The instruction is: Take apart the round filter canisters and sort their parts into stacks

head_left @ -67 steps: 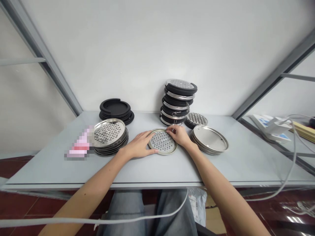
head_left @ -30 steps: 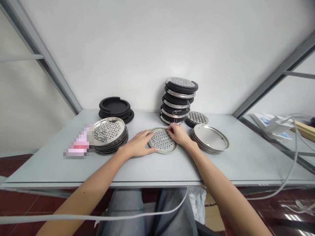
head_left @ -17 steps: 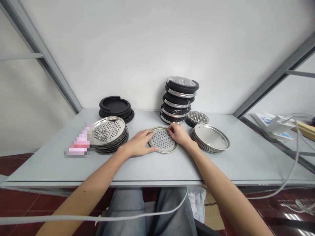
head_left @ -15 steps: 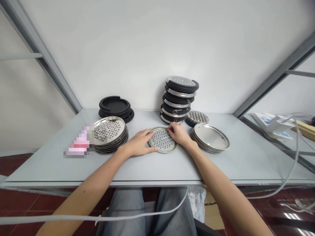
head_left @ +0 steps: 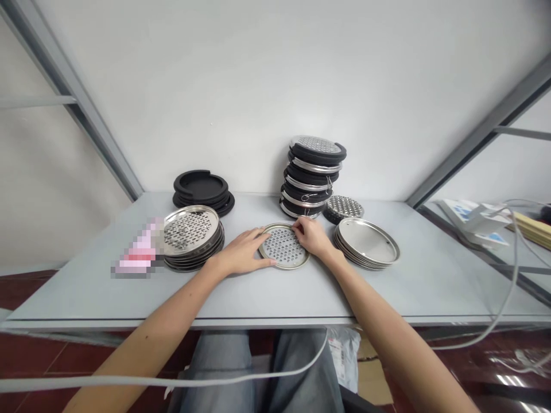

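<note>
A round metal grater disc (head_left: 284,246) with a raised rim lies flat on the grey table in front of me. My left hand (head_left: 243,252) spans its left edge, thumb low and forefinger high, steadying it. At the upper right rim my right hand (head_left: 312,234) is closed in a pinch; whatever sits between the fingertips is hidden. To the left stands a stack of shiny grater discs (head_left: 191,229). On the right is a stack of smooth round metal plates (head_left: 368,240), a small hole showing near the top one's edge.
Against the wall rises a leaning stack of black-ringed grater units (head_left: 316,172) with wire loops hanging out. Black round trays (head_left: 200,186) are piled back left. Small grater discs (head_left: 344,206) sit behind the plates. A white cable (head_left: 241,377) crosses below the table edge (head_left: 275,321).
Both hands stay in place on the disc, with hardly any finger movement. The whole view has shifted very slightly.
</note>
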Demonstrator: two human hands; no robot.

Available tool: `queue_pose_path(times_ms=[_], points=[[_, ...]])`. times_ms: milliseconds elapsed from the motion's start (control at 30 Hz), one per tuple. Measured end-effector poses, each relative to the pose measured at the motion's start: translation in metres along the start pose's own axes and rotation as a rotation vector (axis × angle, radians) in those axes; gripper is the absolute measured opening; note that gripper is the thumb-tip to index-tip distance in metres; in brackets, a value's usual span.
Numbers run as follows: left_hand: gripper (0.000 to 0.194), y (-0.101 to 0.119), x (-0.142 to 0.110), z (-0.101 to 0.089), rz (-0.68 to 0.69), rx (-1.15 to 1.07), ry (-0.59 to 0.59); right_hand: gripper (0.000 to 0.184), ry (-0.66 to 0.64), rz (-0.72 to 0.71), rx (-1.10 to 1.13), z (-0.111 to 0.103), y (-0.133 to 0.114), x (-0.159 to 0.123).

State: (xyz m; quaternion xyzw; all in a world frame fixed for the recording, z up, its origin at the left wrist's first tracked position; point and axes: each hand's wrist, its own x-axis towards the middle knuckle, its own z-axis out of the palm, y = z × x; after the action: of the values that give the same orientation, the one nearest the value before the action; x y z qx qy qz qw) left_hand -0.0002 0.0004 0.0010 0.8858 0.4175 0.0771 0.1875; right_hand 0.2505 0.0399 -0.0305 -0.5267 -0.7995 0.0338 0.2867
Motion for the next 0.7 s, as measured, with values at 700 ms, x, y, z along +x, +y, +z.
queue_pose_path(times_ms=[700], points=[[0.084, 0.0012, 0.0010, 0.0000, 0.010, 0.017, 0.024, 0.011, -0.015, 0.103, -0.105, 0.0038, -0.0054, -0.0033]])
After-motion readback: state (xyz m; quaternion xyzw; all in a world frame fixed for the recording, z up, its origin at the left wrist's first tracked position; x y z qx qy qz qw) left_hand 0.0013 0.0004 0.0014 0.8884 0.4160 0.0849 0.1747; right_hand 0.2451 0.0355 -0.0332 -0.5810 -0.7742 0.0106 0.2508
